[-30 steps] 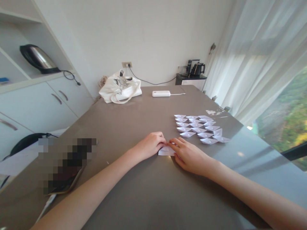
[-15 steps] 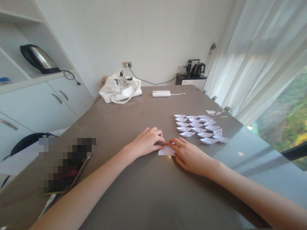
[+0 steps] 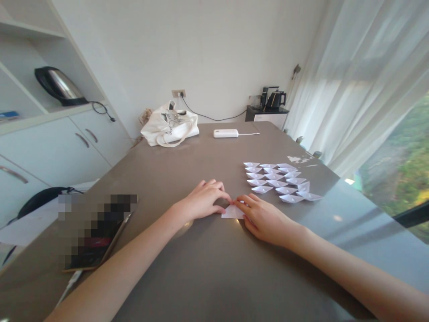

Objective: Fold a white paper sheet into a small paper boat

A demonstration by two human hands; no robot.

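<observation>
A small folded piece of white paper [image 3: 231,213] lies on the table between my hands, its lower edge facing me. My left hand [image 3: 207,198] is at its left side, index fingertip at the upper point and thumb by the left slanting edge, the fingers bent around it. My right hand [image 3: 259,216] covers the paper's right part, its fingers pressed onto the top and right side, so that part is hidden. Beyond my right hand, several white paper boats [image 3: 275,177] stand in loose rows.
On the grey table [image 3: 201,268] lie a white bag [image 3: 170,127], a white power bank [image 3: 226,133] with a short cable, and paper scraps [image 3: 296,159] near the right edge. A tablet-like device [image 3: 100,241], partly blurred, lies by my left forearm with a cable attached.
My left thumb has drawn slightly left, off the paper's face to its edge. My right hand stays in place on the paper. The view has shifted a little.
</observation>
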